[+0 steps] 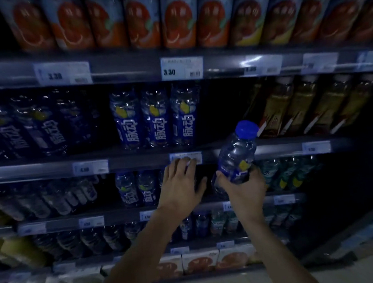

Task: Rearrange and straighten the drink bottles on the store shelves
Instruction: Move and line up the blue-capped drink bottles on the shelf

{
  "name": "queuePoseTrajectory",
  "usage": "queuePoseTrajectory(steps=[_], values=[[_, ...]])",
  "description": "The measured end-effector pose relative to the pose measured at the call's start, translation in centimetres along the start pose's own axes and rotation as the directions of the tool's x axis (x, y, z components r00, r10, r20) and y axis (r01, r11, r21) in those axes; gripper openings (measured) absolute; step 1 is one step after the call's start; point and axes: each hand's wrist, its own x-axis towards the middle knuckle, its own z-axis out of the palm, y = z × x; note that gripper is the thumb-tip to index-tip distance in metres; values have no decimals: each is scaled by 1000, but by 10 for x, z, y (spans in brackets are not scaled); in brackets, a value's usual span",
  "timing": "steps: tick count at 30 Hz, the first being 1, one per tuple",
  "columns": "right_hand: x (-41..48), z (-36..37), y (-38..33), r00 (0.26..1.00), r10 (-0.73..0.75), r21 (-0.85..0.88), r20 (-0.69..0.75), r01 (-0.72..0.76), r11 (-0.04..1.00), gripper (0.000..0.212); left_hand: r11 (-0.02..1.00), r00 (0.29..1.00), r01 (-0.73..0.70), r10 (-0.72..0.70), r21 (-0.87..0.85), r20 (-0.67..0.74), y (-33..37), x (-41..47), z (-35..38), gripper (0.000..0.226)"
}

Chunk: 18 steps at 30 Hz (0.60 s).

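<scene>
Fingers (257, 176) of right hand (244, 194) round one blue-capped bottle (237, 153); left hand (180, 186) wide open; three blue bottles (156, 117) above.

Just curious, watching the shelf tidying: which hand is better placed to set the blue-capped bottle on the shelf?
Right. The right hand grips the blue-capped bottle just below the gap beside three blue-label bottles. The left hand lies open at the shelf edge, holding nothing.
</scene>
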Motion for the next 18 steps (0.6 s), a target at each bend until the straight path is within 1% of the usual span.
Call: queuePoseTrajectory(steps=[2, 4, 8, 12, 15, 18], values=[[14, -3, -18, 1000, 30, 9, 3, -30, 1000, 38, 999, 998, 29, -31, 34, 46, -4, 12, -8, 65], [31, -4, -31, 998, 61, 12, 22, -61, 998, 41, 997, 996, 53, -58, 64, 75, -9, 22, -11, 68], [58, 0, -45, 993, 76, -10, 88, -75, 997, 41, 991, 984, 109, -119, 79, 133, -17, 32, -7, 71], [73, 6, -46, 991, 53, -59, 119, -46, 997, 32, 986, 988, 117, -128, 115, 91, -16, 34, -4, 68], [83, 12, -49, 990, 60, -52, 124, -54, 997, 32, 984, 992, 104, -113, 142, 59, -16, 34, -5, 67], [98, 19, -56, 988, 77, -72, 134, -68, 995, 33, 986, 992, 108, -116, 129, 52, -16, 34, -4, 67]])
